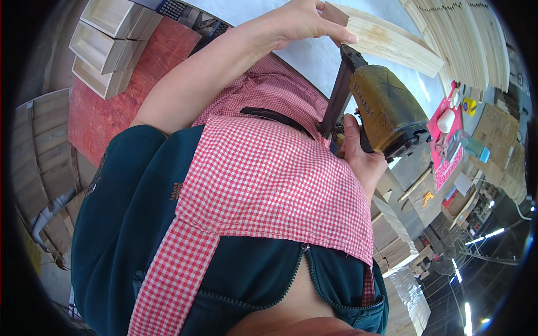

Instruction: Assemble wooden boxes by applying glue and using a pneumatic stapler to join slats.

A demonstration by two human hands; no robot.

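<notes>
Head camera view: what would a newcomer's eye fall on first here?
Probably the bulky yellow-brown tool, right of centre, gripped by the right hand. Just above it, the left hand holds the end of a pale wooden piece. The red-checked apron fills the middle of the picture.

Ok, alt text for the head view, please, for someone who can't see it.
The right hand holds a nail gun, its nose close to the end of a wooden piece held by the left hand. Wooden trays sit on a red board at left; stacked wood shows at upper right.
</notes>
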